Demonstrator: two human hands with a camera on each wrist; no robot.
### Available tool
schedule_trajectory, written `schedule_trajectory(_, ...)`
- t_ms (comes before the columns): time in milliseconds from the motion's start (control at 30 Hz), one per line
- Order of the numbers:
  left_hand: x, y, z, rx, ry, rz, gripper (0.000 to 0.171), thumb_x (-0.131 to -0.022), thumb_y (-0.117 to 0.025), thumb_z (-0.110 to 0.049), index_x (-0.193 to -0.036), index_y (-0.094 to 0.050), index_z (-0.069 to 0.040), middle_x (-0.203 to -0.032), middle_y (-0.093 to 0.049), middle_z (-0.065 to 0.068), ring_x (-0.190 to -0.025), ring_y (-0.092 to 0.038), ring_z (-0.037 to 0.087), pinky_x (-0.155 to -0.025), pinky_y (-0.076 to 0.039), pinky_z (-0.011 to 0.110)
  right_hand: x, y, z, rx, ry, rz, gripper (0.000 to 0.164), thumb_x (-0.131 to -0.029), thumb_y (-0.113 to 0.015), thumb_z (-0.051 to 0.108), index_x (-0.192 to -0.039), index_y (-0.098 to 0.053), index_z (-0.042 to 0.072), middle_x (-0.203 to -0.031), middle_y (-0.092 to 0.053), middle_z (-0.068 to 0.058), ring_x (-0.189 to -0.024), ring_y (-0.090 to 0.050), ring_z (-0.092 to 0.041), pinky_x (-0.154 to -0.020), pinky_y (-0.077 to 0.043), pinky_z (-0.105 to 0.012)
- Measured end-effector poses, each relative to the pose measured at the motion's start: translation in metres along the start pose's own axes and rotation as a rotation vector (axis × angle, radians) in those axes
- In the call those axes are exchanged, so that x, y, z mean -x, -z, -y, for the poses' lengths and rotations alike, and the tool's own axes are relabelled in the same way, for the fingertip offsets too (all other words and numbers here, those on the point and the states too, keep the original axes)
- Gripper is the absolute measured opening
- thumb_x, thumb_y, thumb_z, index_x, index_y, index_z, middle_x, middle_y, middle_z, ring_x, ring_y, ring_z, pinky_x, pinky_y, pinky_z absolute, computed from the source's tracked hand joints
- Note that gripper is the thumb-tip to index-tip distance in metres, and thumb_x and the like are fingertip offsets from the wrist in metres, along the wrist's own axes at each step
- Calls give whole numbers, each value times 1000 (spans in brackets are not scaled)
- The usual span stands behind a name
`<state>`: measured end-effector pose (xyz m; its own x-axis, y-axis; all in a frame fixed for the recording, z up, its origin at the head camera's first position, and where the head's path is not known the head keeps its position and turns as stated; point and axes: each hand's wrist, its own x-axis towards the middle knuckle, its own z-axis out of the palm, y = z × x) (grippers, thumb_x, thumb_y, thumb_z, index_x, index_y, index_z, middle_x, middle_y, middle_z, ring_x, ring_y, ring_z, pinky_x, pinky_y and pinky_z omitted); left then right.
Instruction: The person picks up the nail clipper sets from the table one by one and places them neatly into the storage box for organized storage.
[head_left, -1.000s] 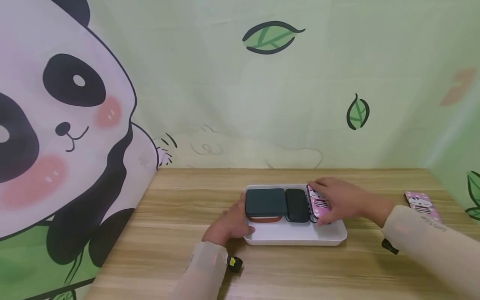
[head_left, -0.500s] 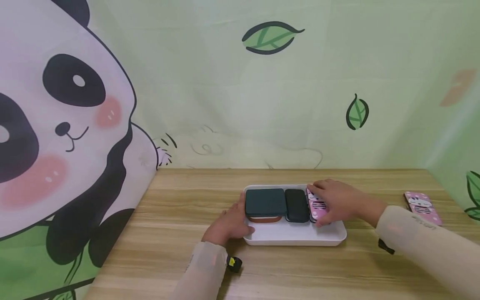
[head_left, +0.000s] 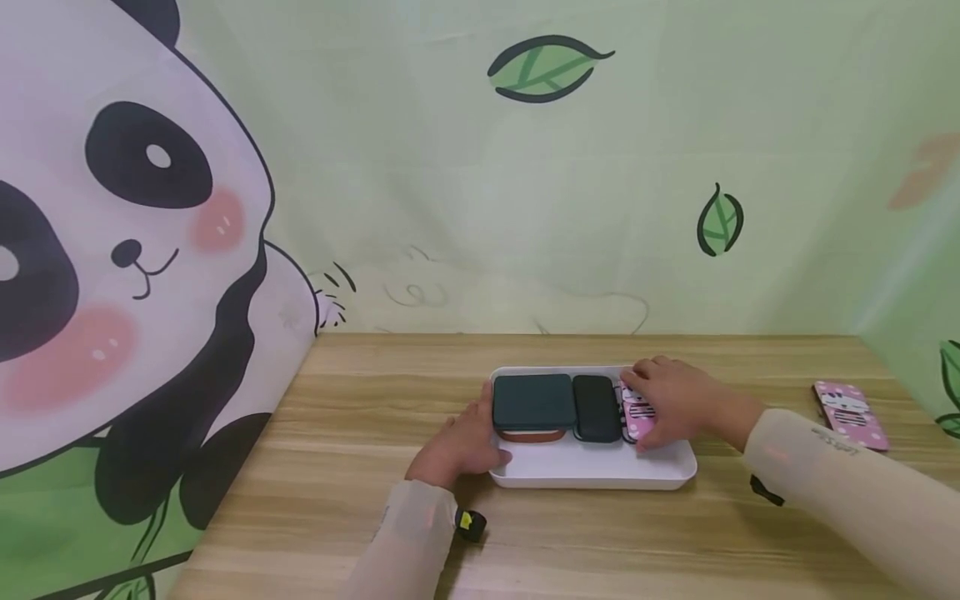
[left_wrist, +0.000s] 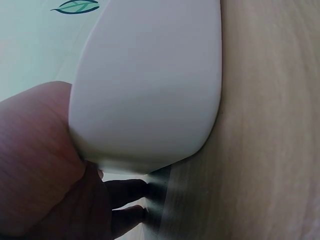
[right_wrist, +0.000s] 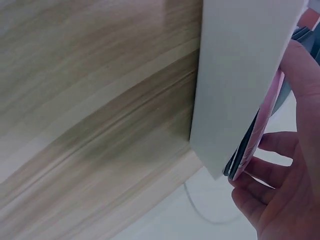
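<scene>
A white tray (head_left: 592, 475) lies on the table. My left hand (head_left: 461, 442) grips its left end, thumb over the rim at the near corner and fingers along the left side. The left wrist view shows the tray's wall (left_wrist: 150, 85) up close against the hand. At the tray's right end my right hand (head_left: 686, 400) holds a pink cartoon-print case (head_left: 638, 412) by its near and far ends. That case leans over the tray's edge in the right wrist view, its dark layered side showing. Left of it sit a black case (head_left: 597, 408) and a dark green case (head_left: 533, 402), over a brown item (head_left: 531, 436).
A second pink cartoon-print case (head_left: 851, 415) lies on the wooden table (head_left: 360, 392) to the right, beyond my right forearm. Behind the table hangs a green backdrop (head_left: 420, 183) with a panda and leaves.
My right hand has shifted slightly left with the pink case, which sits closer to the black case. The left hand keeps its place on the tray. The head view has tilted slightly.
</scene>
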<state>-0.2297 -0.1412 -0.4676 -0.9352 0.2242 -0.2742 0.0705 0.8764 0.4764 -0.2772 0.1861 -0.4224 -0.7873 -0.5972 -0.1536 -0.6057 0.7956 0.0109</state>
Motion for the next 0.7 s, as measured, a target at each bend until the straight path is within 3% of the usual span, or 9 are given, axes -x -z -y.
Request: schedule_trajectory(700, 1, 0, 0, 6, -9, -9, 110, -85, -75, -29, -161, 2, -8, -162, -30, 18, -152, -24, 31, -122, -17, 54, -4, -5, -4, -121, 0, 19, 107, -68, -80, 67, -150, -45, 7, -144, -50, -19, -129, -48, -39, -107, -41, -58)
